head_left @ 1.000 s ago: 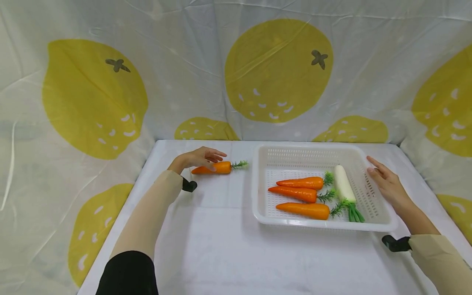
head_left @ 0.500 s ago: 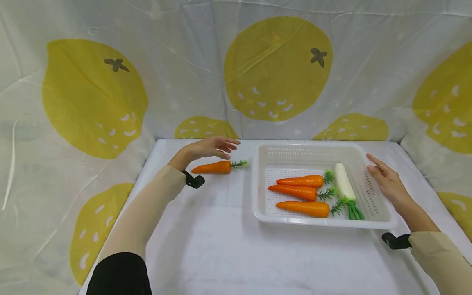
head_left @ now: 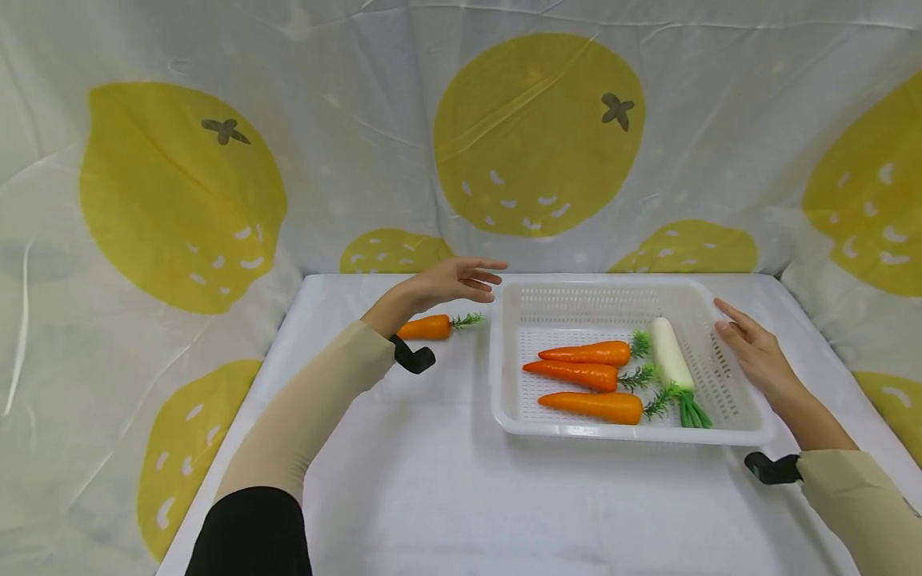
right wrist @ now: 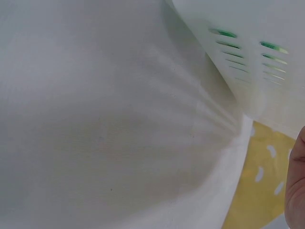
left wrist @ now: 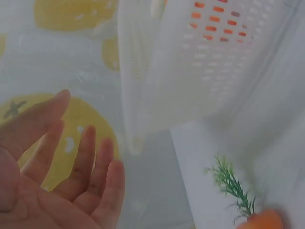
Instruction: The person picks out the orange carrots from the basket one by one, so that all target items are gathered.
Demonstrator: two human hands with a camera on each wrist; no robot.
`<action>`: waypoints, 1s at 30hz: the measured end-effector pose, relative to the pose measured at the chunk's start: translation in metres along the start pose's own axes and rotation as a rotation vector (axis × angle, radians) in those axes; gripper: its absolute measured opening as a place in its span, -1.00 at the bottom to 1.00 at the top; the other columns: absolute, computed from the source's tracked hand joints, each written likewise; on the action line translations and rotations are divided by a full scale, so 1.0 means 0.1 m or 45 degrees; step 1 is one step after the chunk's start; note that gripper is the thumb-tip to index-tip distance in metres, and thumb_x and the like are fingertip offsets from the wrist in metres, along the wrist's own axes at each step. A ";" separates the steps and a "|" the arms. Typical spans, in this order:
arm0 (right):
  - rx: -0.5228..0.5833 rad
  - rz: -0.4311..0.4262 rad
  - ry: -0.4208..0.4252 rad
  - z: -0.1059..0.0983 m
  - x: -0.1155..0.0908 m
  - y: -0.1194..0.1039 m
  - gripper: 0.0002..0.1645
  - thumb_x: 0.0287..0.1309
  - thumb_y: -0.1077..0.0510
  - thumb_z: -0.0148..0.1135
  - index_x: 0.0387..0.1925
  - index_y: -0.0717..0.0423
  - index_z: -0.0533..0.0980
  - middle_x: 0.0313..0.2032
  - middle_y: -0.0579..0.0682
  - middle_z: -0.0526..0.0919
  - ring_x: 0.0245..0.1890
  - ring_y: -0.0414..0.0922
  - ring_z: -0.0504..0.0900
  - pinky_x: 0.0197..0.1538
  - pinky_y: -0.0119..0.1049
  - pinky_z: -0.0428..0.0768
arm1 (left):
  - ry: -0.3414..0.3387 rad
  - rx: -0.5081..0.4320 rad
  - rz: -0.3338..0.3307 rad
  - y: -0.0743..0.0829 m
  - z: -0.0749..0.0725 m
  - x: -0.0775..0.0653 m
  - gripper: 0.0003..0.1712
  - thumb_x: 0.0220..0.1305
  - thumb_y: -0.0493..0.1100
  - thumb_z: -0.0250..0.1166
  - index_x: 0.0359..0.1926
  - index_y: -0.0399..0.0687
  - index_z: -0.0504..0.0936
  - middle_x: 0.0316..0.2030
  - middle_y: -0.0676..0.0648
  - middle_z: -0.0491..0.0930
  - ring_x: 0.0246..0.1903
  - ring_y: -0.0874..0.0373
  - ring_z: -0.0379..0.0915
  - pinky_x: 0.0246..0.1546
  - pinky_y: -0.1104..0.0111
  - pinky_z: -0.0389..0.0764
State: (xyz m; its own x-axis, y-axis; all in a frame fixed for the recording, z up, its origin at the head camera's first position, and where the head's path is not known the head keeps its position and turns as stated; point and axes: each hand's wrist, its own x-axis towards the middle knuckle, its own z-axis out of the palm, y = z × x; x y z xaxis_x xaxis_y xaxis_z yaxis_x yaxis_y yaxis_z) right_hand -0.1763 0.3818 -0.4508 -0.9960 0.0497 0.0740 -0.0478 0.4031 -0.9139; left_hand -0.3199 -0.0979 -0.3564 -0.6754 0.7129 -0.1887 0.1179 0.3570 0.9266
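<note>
My left hand [head_left: 458, 282] hovers over the table near the basket's far left corner, fingers extended and holding nothing; the left wrist view shows its spread fingers [left wrist: 86, 167]. Behind my left wrist lies a loose carrot [head_left: 432, 326] with green fronds, its tip hidden by the arm. My right hand [head_left: 758, 352] rests with extended fingers against the right rim of the white plastic basket [head_left: 576, 430]. Inside the basket are three carrots, the far one [head_left: 587, 353], the middle one [head_left: 572, 374] and the near one [head_left: 594, 406]. A white radish [head_left: 671, 354] with green stalks lies right of them.
A white cloth covers the table [head_left: 547, 504]. Behind and beside it hangs a pale curtain [head_left: 346, 144] printed with yellow lemons. The basket's perforated side wall [left wrist: 190, 71] rises beside my left hand.
My left hand has lifted off the loose carrot and moved right and away toward the basket's far left corner. The carrot stays on the table. My right hand keeps its place at the rim.
</note>
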 end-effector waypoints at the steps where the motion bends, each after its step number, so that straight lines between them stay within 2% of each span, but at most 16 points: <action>1: 0.004 -0.002 0.000 0.00 0.00 0.00 -0.30 0.53 0.04 -0.01 0.57 -0.06 0.05 -0.24 -0.52 0.53 -0.27 -0.51 0.49 -0.28 -0.65 0.48 | 0.002 -0.005 0.008 0.03 0.04 0.03 -0.27 0.34 -0.29 0.33 0.48 0.00 0.32 0.35 -0.23 0.38 0.30 -0.08 0.34 0.27 0.19 0.40; 9: 0.019 0.011 -0.016 -0.01 0.01 0.02 -0.30 0.53 0.03 -0.02 0.57 -0.05 0.03 -0.22 -0.54 0.53 -0.26 -0.53 0.50 -0.27 -0.65 0.50 | 0.041 -0.046 0.043 0.17 0.30 0.26 -0.29 0.30 -0.28 0.37 0.44 0.04 0.39 0.25 -0.09 0.51 0.23 0.04 0.43 0.23 0.25 0.43; 13: 0.017 0.035 -0.029 -0.02 0.02 0.02 -0.28 0.53 0.02 -0.03 0.58 -0.05 0.01 -0.21 -0.54 0.52 -0.26 -0.52 0.49 -0.27 -0.64 0.50 | 0.072 -0.080 0.058 0.23 0.43 0.37 -0.30 0.28 -0.28 0.38 0.42 0.01 0.41 0.23 -0.10 0.54 0.21 0.12 0.44 0.19 0.27 0.46; 17: 0.007 0.040 -0.022 -0.02 0.02 0.02 -0.28 0.53 0.00 -0.03 0.57 -0.03 0.01 -0.21 -0.55 0.52 -0.26 -0.53 0.49 -0.27 -0.66 0.49 | 0.074 -0.121 0.047 0.26 0.56 0.52 -0.31 0.28 -0.31 0.38 0.42 -0.04 0.41 0.20 -0.14 0.56 0.23 0.08 0.44 0.17 0.30 0.48; 24: 0.012 0.043 -0.009 -0.02 0.02 0.01 -0.28 0.53 -0.01 -0.02 0.57 -0.02 0.03 -0.24 -0.55 0.53 -0.27 -0.54 0.49 -0.28 -0.66 0.48 | 0.022 -0.083 -0.020 0.25 0.83 0.78 -0.35 0.31 -0.29 0.36 0.40 -0.01 0.44 0.18 -0.13 0.57 0.11 0.13 0.54 0.23 0.22 0.44; 30: 0.017 0.052 0.005 0.00 0.03 0.01 -0.27 0.52 -0.03 -0.01 0.57 -0.01 0.04 -0.25 -0.53 0.53 -0.28 -0.53 0.49 -0.28 -0.66 0.48 | -0.003 -0.059 -0.088 0.23 1.03 0.96 -0.38 0.30 -0.26 0.38 0.37 0.05 0.49 0.17 -0.10 0.58 0.11 0.15 0.53 0.28 0.11 0.39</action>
State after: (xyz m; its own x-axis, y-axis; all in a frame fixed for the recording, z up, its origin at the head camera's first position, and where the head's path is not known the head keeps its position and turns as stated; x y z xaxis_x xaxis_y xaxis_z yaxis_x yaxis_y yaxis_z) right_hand -0.1793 0.3828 -0.4516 -0.9968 0.0696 0.0381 -0.0082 0.3884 -0.9215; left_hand -0.3067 0.0410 -0.3872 -0.6790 0.6889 -0.2538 0.0370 0.3773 0.9253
